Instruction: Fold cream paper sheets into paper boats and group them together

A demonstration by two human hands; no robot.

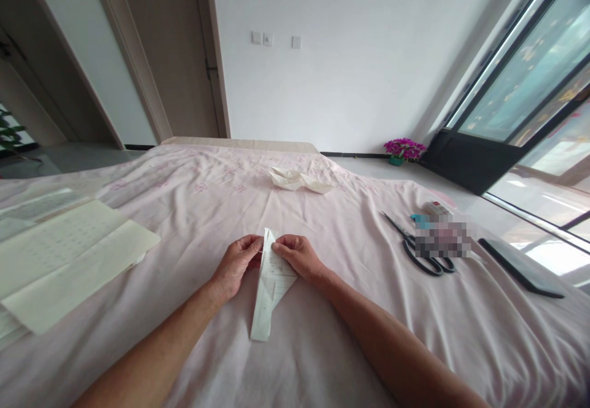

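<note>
A folded sheet of paper [265, 303] with printed or written lines is held over the pink cloth, its narrow folded strip pointing toward me. My left hand [237, 263] pinches the upper left edge between thumb and fingers. On the other side, my right hand [299, 254] grips the upper right part, thumb on top and fingers behind the paper. A triangular flap shows under the right hand. Farther out on the cloth lies a folded paper shape [299, 180], apart from both hands.
Loose paper sheets [78, 248] are spread at the left. To the right lie black-handled scissors [426, 263], a small white box [436, 209], a blurred-out item [442, 239] and a dark flat device [519, 270]. The pink bedspread [354, 334] is wrinkled.
</note>
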